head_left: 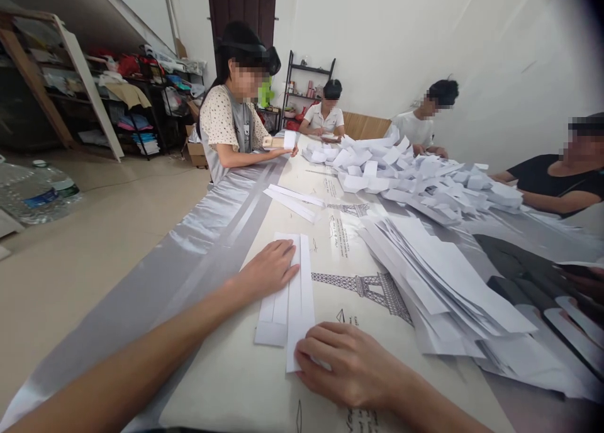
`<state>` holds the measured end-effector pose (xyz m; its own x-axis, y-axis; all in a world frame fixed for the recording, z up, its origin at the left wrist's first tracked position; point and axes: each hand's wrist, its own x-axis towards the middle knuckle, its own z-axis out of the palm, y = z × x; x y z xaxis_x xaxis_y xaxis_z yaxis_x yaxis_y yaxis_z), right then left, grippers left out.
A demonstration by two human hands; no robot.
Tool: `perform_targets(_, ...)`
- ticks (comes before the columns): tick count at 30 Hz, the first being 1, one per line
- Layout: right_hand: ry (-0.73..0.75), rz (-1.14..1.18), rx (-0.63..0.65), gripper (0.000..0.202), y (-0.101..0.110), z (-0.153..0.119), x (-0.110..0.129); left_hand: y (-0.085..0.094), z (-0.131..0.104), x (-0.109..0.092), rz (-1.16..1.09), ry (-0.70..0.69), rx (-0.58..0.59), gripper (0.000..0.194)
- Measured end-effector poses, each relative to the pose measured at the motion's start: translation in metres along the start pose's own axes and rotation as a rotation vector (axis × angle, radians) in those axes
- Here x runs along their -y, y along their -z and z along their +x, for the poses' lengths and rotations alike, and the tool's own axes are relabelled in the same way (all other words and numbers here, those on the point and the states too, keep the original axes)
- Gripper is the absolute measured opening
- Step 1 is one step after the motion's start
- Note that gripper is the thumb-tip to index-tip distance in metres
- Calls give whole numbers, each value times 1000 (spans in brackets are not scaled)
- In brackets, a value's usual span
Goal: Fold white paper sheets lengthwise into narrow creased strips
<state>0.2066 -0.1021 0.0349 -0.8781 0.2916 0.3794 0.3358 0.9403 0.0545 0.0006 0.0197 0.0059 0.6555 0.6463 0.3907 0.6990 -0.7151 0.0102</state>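
Note:
Two long white paper strips lie side by side in front of me on the printed tablecloth point(212, 382). My left hand point(270, 268) rests with fingers spread on the far part of the strips, pressing on the left strip point(271, 333) and touching the right strip point(301, 294). Curled at the near end of the right strip, my right hand point(344, 364) has its thumb and fingers at the strip's right edge. A thick fanned stack of long white sheets point(438, 282) lies to the right of my hands.
Beyond the stack is a large heap of folded white papers point(401, 168). More strips point(295, 201) lie farther along the table. Several people sit around it, one at the left holding a small block point(276, 142). A dark bag point(519, 263) is at the right.

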Motion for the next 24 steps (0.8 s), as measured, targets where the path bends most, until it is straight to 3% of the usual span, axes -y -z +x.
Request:
perform_targets(10,-166,125,-84,15,-10,5,7,2,0,-1,-56,23,25,44)
perform_targets(24,-78,4,-52,17,-12,4,10,-5,0,-1,-43,26,-3,43)
